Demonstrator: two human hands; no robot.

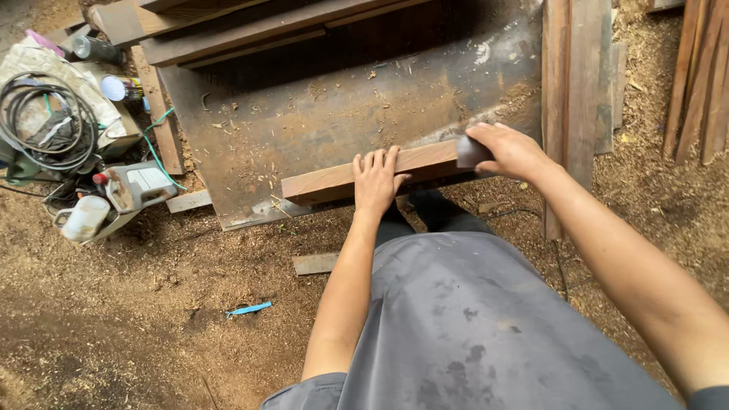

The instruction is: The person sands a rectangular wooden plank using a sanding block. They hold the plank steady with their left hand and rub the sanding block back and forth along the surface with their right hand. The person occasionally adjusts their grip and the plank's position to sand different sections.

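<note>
Mid-sanding, frame centre: left hand [374,181] spread flat on the long reddish-brown wooden plank [357,175]; right hand [507,151] pinching a dark sanding block [471,152]; next needs steady strokes.

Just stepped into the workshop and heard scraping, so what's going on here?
A person stands over a dusty dark metal sheet and works on a long reddish-brown wooden plank lying along its near edge. The left hand presses flat on the plank. The right hand holds a small dark flat piece against the plank's right end. Sawdust covers the ground.
</note>
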